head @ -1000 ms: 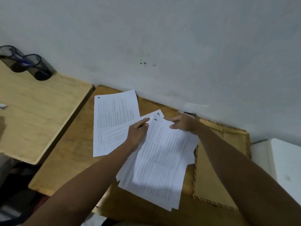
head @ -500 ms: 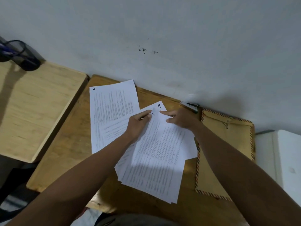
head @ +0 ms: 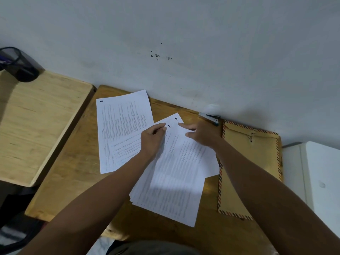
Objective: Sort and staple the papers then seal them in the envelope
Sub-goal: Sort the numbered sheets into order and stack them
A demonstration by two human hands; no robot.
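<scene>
A fanned pile of printed white papers [head: 173, 184] lies in the middle of the wooden desk [head: 73, 172]. My left hand [head: 151, 139] pinches the top corner of the uppermost sheet. My right hand [head: 202, 134] rests on the pile, its index finger pointing at a sheet marked "4" [head: 175, 118]. One separate sheet [head: 121, 129] lies flat to the left. A brown envelope [head: 250, 168] with a striped border lies to the right. A stapler [head: 209, 117] sits against the wall behind my right hand.
A lighter wooden table [head: 36, 122] stands to the left with a black mesh pen holder [head: 14, 63] at its back. A white surface [head: 320, 179] adjoins the desk on the right. A grey wall rises directly behind.
Both hands stay on the pile's top corners. My left fingers have closed on the top sheet's corner. The camera has shifted slightly.
</scene>
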